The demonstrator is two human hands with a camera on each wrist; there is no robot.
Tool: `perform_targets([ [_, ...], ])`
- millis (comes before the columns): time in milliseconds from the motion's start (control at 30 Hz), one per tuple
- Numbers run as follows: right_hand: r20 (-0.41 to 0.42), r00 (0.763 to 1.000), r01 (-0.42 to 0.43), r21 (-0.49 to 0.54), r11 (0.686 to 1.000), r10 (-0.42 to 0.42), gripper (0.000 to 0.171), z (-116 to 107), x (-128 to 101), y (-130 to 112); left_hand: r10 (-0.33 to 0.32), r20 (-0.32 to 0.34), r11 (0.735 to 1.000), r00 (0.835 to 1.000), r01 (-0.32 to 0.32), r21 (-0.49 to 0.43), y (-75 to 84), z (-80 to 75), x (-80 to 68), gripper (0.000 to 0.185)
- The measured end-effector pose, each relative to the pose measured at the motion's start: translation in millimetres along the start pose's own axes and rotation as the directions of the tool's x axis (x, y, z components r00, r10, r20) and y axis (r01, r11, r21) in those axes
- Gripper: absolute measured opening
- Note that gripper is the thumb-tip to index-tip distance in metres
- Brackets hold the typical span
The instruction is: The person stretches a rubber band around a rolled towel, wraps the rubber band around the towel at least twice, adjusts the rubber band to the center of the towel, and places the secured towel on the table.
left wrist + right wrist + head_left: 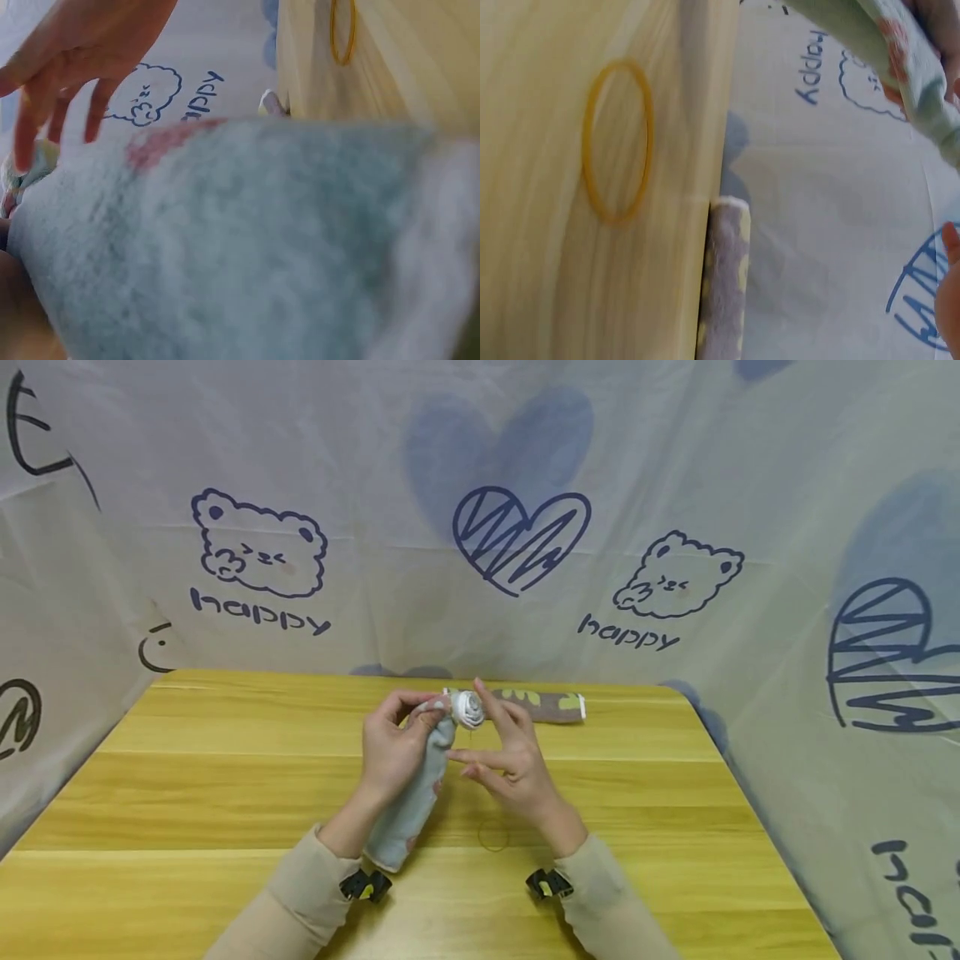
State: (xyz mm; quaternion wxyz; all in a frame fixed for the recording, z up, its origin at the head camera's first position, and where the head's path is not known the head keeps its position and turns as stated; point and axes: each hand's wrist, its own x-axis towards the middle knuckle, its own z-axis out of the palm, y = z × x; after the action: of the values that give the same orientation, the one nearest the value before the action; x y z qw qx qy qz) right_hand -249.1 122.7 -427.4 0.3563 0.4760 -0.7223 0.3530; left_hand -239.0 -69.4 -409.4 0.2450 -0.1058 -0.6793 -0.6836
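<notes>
Both forearms reach in from the table's near edge, sleeves to the wrists, hands meeting above its middle. The left hand (393, 745) is raised, its fingers curled in a pinching grip. The right hand (510, 760) beside it has fingers spread and nearly straight, tips pointing up and leftward
</notes>
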Motion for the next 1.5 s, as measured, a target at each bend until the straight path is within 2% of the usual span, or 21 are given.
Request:
perform_targets([
  [100, -0.08, 0.996, 0.039, 0.008, 0.999, -0.038, 0.049, 4, 1, -4, -0.028, -0.018, 1.0, 0.999, 0.027, -0.008, 0.9, 3.2, -2.5, 0.015],
  [200, -0.208, 0.977, 0.046, 0.038, 0.998, -0.037, 0.043, 8, 3, -8, -0.056, -0.014, 0.998, 0.998, 0.056, -0.029, 3.8, 6.7, -5.2, 0.015],
  [300, -0.358, 0.933, -0.008, 0.098, 0.995, 0.043, 0.041, 12, 2, -11, -0.074, 0.012, 0.996, 0.997, 0.075, -0.054, 9.0, 10.7, -8.8, 0.015],
  [400, -0.451, 0.88, -0.085, 0.161, 0.983, 0.15, 0.041, 11, 1, -12, -0.084, 0.041, 0.994, 0.996, 0.087, -0.07, 12.5, 14.5, -13.0, 0.014],
  [467, -0.477, 0.865, -0.099, 0.14, 0.985, 0.155, 0.041, 6, 1, -9, -0.086, 0.064, 0.993, 0.994, 0.091, -0.073, 12.9, 15.9, -15.3, 0.014],
  [500, -0.481, 0.868, -0.087, 0.096, 0.992, 0.123, 0.043, 3, 1, -7, -0.085, 0.075, 0.993, 0.994, 0.09, -0.071, 12.5, 16.3, -16.2, 0.014],
  [600, -0.456, 0.889, -0.011, -0.101, 0.995, -0.037, 0.048, -7, 3, 3, -0.09, 0.098, 0.994, 0.991, 0.096, -0.06, 12.2, 17.1, -17.7, 0.013],
  [700, -0.38, 0.908, 0.087, -0.245, 0.966, -0.178, 0.056, -12, 3, 9, -0.118, 0.096, 0.991, 0.988, 0.124, -0.055, 11.5, 17.1, -17.6, 0.012],
  [867, -0.212, 0.933, 0.229, -0.275, 0.934, -0.291, 0.06, -8, 5, 7, -0.206, 0.029, 0.972, 0.978, 0.208, -0.112, 11.0, 16.2, -15.0, 0.017],
  [1067, -0.111, 0.917, 0.325, -0.35, 0.878, -0.384, 0.051, -1, 8, 1, -0.298, -0.048, 0.946, 0.953, 0.288, -0.145, 6.4, 16.2, -11.1, 0.016],
  [1167, -0.098, 0.915, 0.337, -0.347, 0.875, -0.391, 0.051, 2, 7, -1, -0.339, -0.076, 0.932, 0.938, 0.323, -0.166, 4.3, 16.6, -10.4, 0.015],
  [1200, -0.103, 0.921, 0.324, -0.333, 0.886, -0.375, 0.051, 4, 6, -1, -0.347, -0.089, 0.928, 0.934, 0.328, -0.176, 4.2, 16.8, -10.0, 0.014],
  [1267, -0.131, 0.948, 0.246, -0.278, 0.929, -0.29, 0.052, 8, 3, -1, -0.354, -0.118, 0.923, 0.928, 0.327, -0.202, 4.7, 17.3, -9.2, 0.014],
  [1333, -0.164, 0.978, 0.106, -0.161, 0.981, -0.132, 0.055, 13, -3, -2, -0.356, -0.145, 0.919, 0.923, 0.318, -0.234, 6.4, 18.3, -8.9, 0.013],
  [1367, -0.179, 0.983, 0.021, -0.086, 0.996, -0.036, 0.058, 16, -5, -3, -0.355, -0.154, 0.917, 0.922, 0.311, -0.251, 7.0, 19.1, -9.2, 0.012],
  [1400, -0.189, 0.98, -0.068, 0.0, 0.998, 0.067, 0.061, 19, -7, -5, -0.351, -0.162, 0.915, 0.922, 0.301, -0.268, 7.4, 19.9, -9.6, 0.011],
  [1433, -0.192, 0.966, -0.159, 0.096, 0.983, 0.175, 0.064, 21, -9, -8, -0.341, -0.167, 0.915, 0.925, 0.286, -0.284, 7.7, 20.6, -10.4, 0.01],
  [1500, -0.179, 0.916, -0.299, 0.286, 0.91, 0.358, 0.071, 23, -11, -13, -0.309, -0.167, 0.916, 0.936, 0.245, -0.318, 9.0, 22.4, -12.5, 0.01],
])
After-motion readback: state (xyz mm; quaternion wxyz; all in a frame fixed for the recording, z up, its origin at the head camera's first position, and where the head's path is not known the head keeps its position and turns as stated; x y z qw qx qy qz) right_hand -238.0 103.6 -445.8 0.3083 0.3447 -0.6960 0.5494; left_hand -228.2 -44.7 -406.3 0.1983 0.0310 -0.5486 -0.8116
